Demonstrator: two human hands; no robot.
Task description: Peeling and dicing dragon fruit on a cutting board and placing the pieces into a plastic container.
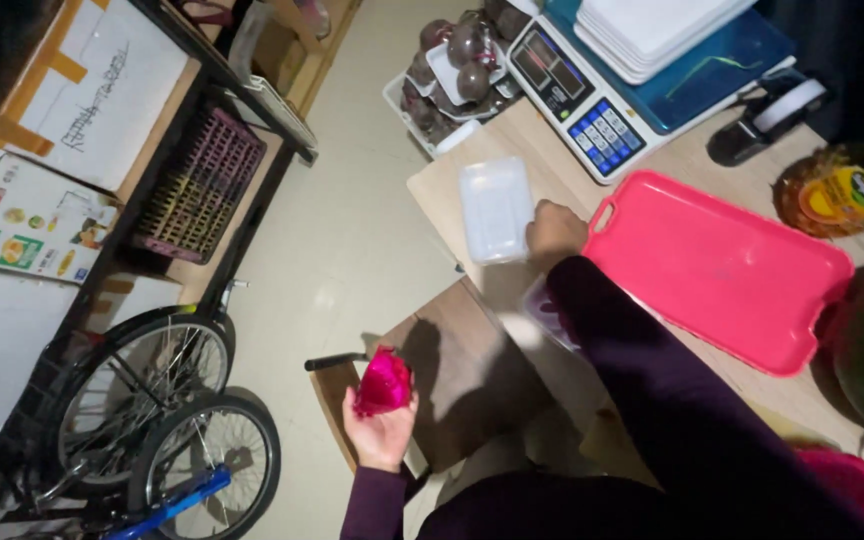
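A: Left hand (382,432)?
B: Palm up, fingers cupped around a magenta dragon fruit piece (384,382), low beside the wooden table (452,185).
A: Right hand (555,233)?
B: Closed on the edge of a clear plastic lidded tray (495,208), beside the pink plastic tray (717,270).

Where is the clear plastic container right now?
In the head view, the clear plastic container lies upper-middle on the wooden counter, at the right hand, between the weighing scale and the pink tray.
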